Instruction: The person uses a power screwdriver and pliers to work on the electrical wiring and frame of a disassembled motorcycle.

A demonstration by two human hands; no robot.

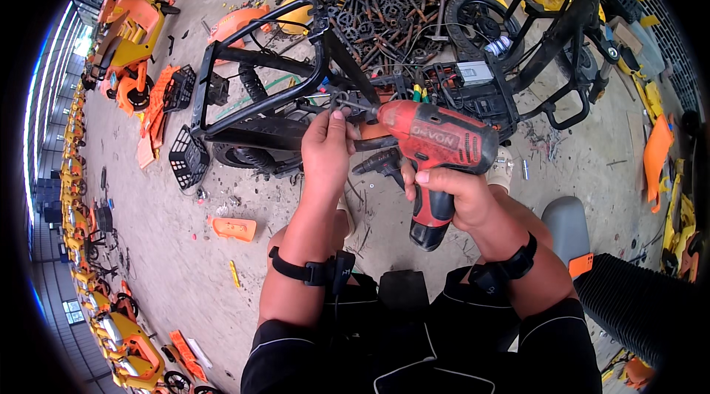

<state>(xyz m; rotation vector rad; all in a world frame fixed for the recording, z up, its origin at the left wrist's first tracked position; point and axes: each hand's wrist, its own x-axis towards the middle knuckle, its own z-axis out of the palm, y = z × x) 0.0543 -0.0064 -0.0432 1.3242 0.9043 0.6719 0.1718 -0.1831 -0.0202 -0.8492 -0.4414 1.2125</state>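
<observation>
My right hand (457, 193) is wrapped round the grip of a red and black cordless power drill (436, 136), which points to the left and away from me. At the tip of its bit, my left hand (328, 144) is closed in a pinch, thumb and fingers together; what they hold, if anything, is too small to make out. Both hands are over a stripped black scooter frame (260, 128) lying in front of me. A second, dark power tool (383, 162) is below the red drill, beside the frame.
A heap of rusty metal parts (377, 13) rises beyond the frame. Black crates (188, 159) and an orange plastic piece (234, 228) are on the floor at left. Yellow scooters (133, 353) line the left side. A ribbed black hose (621, 305) is at lower right.
</observation>
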